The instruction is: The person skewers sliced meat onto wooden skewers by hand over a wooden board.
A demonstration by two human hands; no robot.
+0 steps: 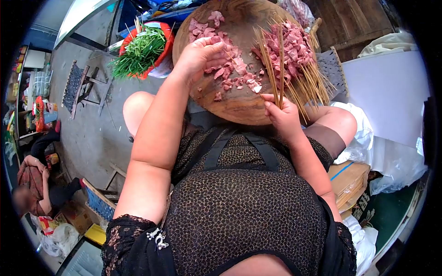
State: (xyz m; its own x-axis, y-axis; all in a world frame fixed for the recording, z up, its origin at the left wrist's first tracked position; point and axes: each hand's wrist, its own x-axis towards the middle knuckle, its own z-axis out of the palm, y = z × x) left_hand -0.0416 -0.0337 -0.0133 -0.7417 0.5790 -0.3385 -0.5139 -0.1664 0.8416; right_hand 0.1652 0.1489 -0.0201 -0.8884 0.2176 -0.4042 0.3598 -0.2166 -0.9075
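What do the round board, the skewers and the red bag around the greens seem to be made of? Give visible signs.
Round board: wood, seemingly smooth, with curving brown grain. Skewers: probably bamboo or wood, finish unclear; thin, straight, straw-coloured. Red bag: likely thin plastic, slightly glossy, with a creased rim.

On my remote feed, my left arm [159, 124] reaches just past 12 o'clock, the left hand [199, 57] bent toward 2, fingers pinched; my right forearm [306, 154] angles to 11, the right hand [283, 115] gripping, fingers curled.
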